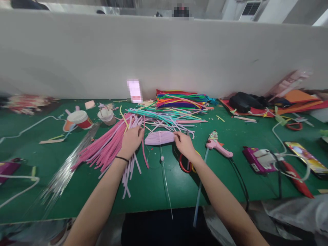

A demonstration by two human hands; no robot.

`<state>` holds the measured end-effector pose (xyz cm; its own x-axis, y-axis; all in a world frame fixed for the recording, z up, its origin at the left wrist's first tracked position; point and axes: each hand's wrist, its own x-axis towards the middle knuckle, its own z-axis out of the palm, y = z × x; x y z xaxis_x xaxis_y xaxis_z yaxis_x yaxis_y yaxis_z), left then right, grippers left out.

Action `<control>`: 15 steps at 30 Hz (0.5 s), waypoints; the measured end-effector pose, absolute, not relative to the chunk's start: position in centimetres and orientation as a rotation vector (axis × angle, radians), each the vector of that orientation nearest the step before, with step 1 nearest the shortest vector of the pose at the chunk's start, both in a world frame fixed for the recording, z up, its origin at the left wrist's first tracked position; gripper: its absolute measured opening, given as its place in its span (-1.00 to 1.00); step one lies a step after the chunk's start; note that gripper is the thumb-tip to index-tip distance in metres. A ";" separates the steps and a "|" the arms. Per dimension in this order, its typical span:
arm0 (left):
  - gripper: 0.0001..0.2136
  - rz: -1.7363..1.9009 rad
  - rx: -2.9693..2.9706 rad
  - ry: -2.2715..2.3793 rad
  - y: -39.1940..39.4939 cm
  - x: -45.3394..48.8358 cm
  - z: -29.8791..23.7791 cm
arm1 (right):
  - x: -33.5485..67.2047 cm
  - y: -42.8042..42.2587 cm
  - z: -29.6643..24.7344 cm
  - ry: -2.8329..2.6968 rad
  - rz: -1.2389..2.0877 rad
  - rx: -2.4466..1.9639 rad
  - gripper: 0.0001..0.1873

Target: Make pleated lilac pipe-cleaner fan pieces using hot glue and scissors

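The right hand (185,144) has its fingers drawn together, pinching the right end of a pale lilac folded piece (159,137), which lies flat on the green table (153,184) between the two hands. A thin wire stem (165,174) with a small bead on it runs from under that piece toward the near table edge.

The left hand (131,141) rests knuckles-up on the pink pipe cleaners (107,148), fingers curled down into the strands just left of the lilac piece. Whether the fingertips grip a strand cannot be determined; they are hidden beneath the hand. A dark band circles the left wrist.

Beneath the right wrist lie red-handled scissors (182,164). Just to the right sits a pink glue gun (217,145), its black cord trailing toward the near edge.

Behind the hands, loose pipe cleaners in teal, white and pink fan across the table, and a stacked bundle of mixed-colour pipe cleaners (179,99) lies against the white partition (164,54).

Containers: a red paper cup (80,119) with a white lid lies tipped on its side at rear left; its contents are not visible. Beside it stands a small brown cup (106,116) with pale items protruding from the top; they are too blurred to identify.

At far right lie a purple device (256,160) with white cables and a stack of coloured foam sheets (297,102).
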<state>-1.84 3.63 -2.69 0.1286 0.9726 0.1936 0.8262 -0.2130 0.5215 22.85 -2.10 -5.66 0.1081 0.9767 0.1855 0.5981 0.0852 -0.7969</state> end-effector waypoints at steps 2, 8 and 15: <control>-0.73 0.642 2.222 1.838 4.0 -2.9 -2.4 | 22.8 -2.2 -5.6 -1.635 0.538 -1.616 -0.70; -0.76 0.421 2.298 1.932 4.5 -4.9 -1.7 | 22.6 -3.2 -4.0 -1.931 0.275 -1.747 -0.71; -0.67 0.117 2.250 1.907 3.9 -6.5 -1.4 | 22.6 -11.3 -1.2 -2.156 0.334 -1.963 -0.72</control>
